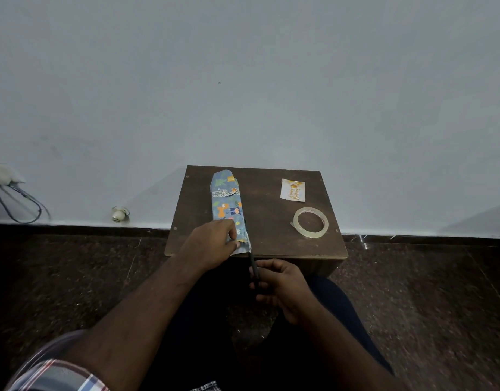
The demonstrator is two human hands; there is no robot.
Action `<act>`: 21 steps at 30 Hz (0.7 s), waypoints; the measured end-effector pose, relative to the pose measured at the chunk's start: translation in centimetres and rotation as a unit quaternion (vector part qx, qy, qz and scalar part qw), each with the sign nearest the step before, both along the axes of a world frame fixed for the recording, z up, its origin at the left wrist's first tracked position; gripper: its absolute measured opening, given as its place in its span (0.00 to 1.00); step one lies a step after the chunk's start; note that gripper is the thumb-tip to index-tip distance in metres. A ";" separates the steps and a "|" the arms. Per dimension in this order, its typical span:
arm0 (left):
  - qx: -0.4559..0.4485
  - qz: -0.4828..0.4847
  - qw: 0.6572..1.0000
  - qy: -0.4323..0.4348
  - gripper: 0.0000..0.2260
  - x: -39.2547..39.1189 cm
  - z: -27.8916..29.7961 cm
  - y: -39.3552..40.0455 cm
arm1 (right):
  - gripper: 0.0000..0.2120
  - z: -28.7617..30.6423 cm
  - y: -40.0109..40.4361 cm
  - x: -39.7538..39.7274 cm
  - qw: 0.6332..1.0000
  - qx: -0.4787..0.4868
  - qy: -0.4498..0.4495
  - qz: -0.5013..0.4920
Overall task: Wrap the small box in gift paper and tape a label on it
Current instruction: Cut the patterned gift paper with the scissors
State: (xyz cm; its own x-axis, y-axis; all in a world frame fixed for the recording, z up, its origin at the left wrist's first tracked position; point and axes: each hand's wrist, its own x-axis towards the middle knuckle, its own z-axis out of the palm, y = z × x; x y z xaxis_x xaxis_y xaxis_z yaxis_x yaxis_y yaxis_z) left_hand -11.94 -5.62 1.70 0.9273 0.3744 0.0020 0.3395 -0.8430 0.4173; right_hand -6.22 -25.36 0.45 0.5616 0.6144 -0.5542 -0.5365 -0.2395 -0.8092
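A long bundle of blue gift paper [226, 203] with cartoon animals lies lengthwise on the left half of a small brown table [271, 238]. The box itself is hidden inside the paper. My left hand [212, 245] presses on the bundle's near end, pinching the paper's edge. My right hand [282, 286] grips black scissors [253, 263] just off the table's front edge, the blades pointing up into the paper's near edge. A white birthday label [293, 189] lies at the table's back right. A roll of clear tape [311, 222] lies flat in front of it.
The table stands against a pale wall [243, 80], on a dark speckled floor [73, 277]. A wall socket with cables [14, 198] sits at the far left, and a small white fitting [119, 214] is near the skirting. My knees are under the table's front.
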 end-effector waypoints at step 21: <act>-0.001 0.001 1.000 0.009 0.09 -0.2 0.2 -0.6 | 0.09 0.1 0.5 -0.1 0.999 -0.005 -0.032 0.002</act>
